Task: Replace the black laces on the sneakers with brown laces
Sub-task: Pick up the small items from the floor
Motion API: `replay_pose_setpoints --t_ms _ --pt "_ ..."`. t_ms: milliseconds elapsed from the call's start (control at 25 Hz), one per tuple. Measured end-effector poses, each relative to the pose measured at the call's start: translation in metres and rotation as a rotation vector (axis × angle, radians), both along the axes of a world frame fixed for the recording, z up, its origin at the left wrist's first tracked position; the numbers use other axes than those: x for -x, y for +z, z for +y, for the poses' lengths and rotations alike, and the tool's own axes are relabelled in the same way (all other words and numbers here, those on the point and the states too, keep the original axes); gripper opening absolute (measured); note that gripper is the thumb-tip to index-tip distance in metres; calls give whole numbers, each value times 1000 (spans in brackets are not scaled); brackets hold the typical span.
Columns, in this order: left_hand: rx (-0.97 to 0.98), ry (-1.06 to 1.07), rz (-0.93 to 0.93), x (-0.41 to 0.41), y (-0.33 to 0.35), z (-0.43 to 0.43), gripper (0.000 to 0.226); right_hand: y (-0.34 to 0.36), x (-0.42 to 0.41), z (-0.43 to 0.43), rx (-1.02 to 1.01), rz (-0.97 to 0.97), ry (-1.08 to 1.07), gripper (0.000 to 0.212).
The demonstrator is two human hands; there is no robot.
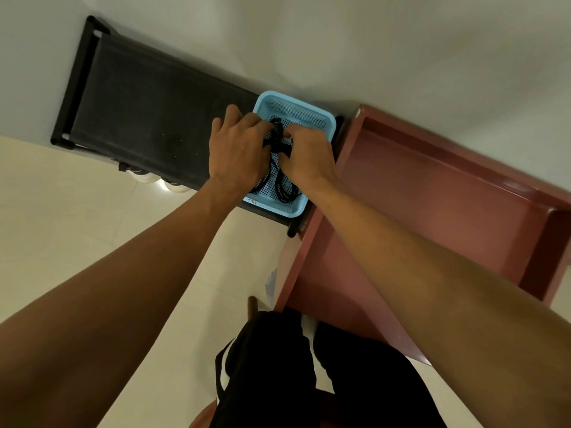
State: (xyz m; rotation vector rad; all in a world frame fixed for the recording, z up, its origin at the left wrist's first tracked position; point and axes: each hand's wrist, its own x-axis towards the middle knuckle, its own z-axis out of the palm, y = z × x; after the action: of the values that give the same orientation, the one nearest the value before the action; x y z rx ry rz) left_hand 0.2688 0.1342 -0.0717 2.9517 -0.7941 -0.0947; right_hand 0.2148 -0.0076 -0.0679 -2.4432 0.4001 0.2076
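Observation:
A light blue perforated basket stands on the right end of a black shoe rack. Black laces lie looped inside it. Both hands are over the basket. My left hand grips the bunched laces from the left. From the right, my right hand pinches the same bundle. Between the two hands a dark knot of lace shows. No brown laces are in view.
White sneaker toes peek from under the rack's front edge. A red-brown cabinet stands against the rack's right side. A pale wall is behind, cream floor tiles below. My dark trousers fill the bottom centre.

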Motion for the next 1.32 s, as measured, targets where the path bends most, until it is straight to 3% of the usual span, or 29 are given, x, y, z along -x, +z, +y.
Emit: replay_pose_setpoints --t_ms 160,400,560,760,1000,1320 --pt "207 105 111 33 23 -14 41 25 30 -13 -85 -101 -158 43" --pt "410 1 212 115 79 -75 36 74 122 -64 -87 -240 -326 33" --pt "419 -120 273 171 113 -132 36 109 195 -108 -102 -268 -432 37" --pt "354 -422 351 266 128 -217 34 121 327 -170 -238 -254 -772 40" --pt "256 -812 517 382 115 -304 38 102 483 -191 -239 -243 -1175 33" --pt "88 -1180 579 468 64 -358 41 70 601 -172 -264 -160 -1564 34"
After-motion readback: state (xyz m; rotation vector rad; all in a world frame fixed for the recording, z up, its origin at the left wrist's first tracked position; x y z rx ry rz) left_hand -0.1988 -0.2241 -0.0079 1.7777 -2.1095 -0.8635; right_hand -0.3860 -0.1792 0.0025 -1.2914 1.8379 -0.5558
